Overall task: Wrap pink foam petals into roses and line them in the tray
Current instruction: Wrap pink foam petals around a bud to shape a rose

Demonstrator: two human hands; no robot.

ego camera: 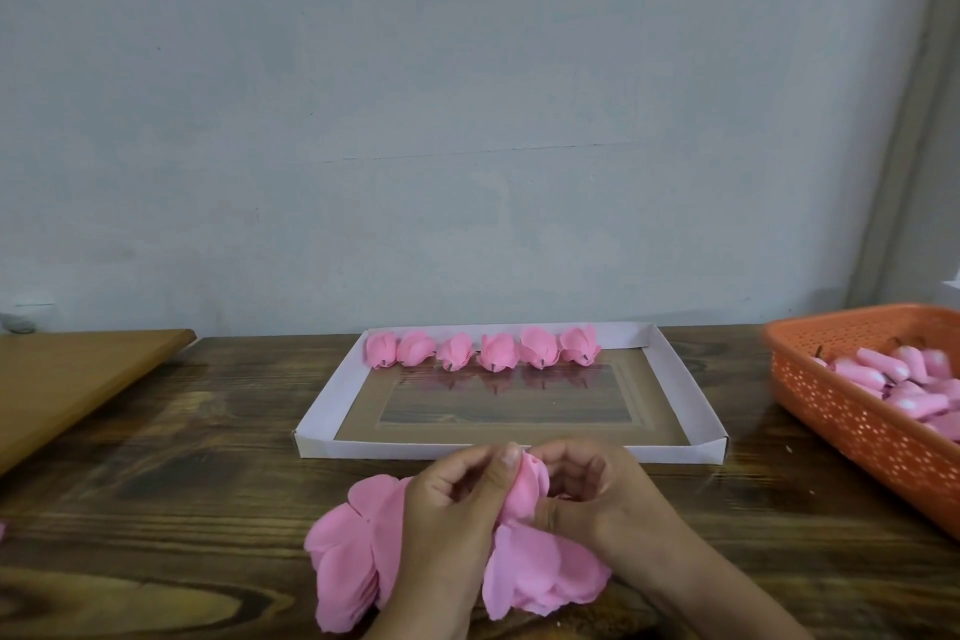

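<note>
Both hands at near table edge: left hand (457,499) and right hand (597,489) pinching half-wrapped pink rose (527,489) above loose petals (353,551). Beyond, white tray (691,395) with six finished roses (483,351) along far wall. At right, orange basket (852,411) with pink buds (904,379).

Soft, even daylight with faint shadows; the tray (670,369) floor shows glossy reflections, the orange basket (852,411) looks blurred, and edges bow.
</note>
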